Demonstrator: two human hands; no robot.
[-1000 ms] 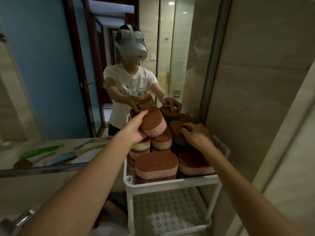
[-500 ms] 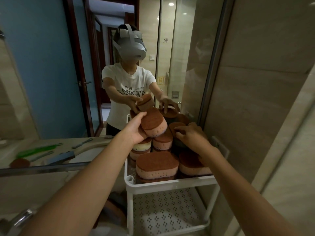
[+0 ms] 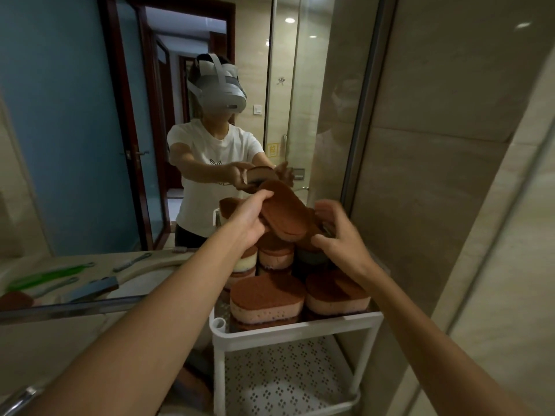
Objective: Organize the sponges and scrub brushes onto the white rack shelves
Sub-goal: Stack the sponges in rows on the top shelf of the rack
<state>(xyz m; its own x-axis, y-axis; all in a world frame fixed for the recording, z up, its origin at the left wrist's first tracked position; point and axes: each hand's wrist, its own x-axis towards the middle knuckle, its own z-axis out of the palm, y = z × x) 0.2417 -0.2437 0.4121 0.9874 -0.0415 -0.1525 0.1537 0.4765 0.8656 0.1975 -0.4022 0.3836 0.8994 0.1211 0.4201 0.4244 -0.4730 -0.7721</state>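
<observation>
**Mirror** (image 3: 90,145): fills the left half behind the rack. It reflects a person in a white T-shirt and grey headset.

**White rack** (image 3: 297,327): stands against the mirror, beside a tiled wall. Its legs are cut off at the bottom of the view. The perforated lower shelf (image 3: 285,382) is partly hidden under the top shelf.

**Sponge pile** (image 3: 274,253): brown-topped sponges stacked along the back edge of the top shelf. The count is unclear because the arms and the held sponge cover the upper ones.

**Front-left sponge** (image 3: 267,298): brown top and pink body, at the top shelf's front-left corner, lying on a darker one.

**Front-right sponge** (image 3: 336,298): at the front-right corner, partly covered by the right forearm.

**Held sponge** (image 3: 288,214): tilted with its brown face up, above the pile.

**Left hand** (image 3: 249,220): grasps the held sponge's left end, fingers curled over it.

**Right hand** (image 3: 339,238): blurred, fingers arched at the held sponge's lower right end. I cannot tell whether it grasps or only touches.

**Green-handled brush** (image 3: 48,276): seen only as a blurred reflection, lying on the table (image 3: 99,267).

**Faucet** (image 3: 18,397): chrome, cut off at the lower left of the view.
</observation>
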